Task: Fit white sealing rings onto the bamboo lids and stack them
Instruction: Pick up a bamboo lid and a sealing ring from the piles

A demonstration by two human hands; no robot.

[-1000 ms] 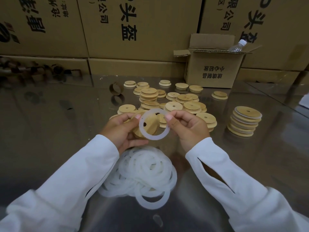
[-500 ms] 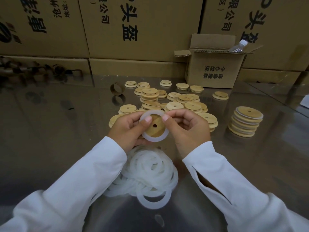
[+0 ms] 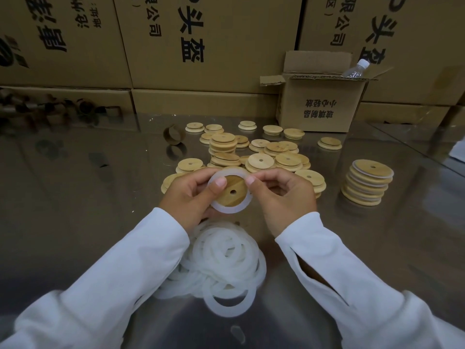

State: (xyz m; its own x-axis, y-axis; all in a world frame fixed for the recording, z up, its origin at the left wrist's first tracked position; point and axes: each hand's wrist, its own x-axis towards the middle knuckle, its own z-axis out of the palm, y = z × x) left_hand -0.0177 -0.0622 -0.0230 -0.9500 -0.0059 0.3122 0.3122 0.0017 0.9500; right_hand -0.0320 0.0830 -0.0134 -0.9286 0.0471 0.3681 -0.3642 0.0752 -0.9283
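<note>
change: a second ago the white ring [image 3: 227, 210] was pinched up in the air with the bamboo lid [image 3: 225, 199] half hidden behind it on the left. Now the ring sits square around the lid's raised face, with the lid's centre hole in the middle of it. The hands have also closed in a bit.
left hand [image 3: 188, 197]: grasping the lid from behind, thumb pressed on the ring's left side.
right hand [image 3: 284, 197]: pinching the ring's upper right edge between thumb and fingertips, other fingers curled.
where the work is: lid and ring are held above the table [image 3: 75, 197], near the middle, just this side of the loose lids.
counts: one lid and one ring in hand and one finished stack [image 3: 367, 185] off to the right (white edges peek out between its lids, maybe seven or eight high, hard to call).
loose lids [image 3: 260, 159]: well over a dozen, some single, some in short piles, spread across the far middle of the table.
loose rings [image 3: 226, 260]: a tangled heap lying near the person, between the two sleeves, too overlapped to count.
containers: one small open carton [image 3: 319, 107] at the far right, flaps up. One clear bottle [image 3: 356, 69] with a white cap pokes out of it, and the rest of the inside can't be seen.
background: big printed cartons [image 3: 201, 41] walled up along the far edge, all closed.
odd bit: one brown cardboard ring [image 3: 173, 134] standing on edge, left of the lids.
</note>
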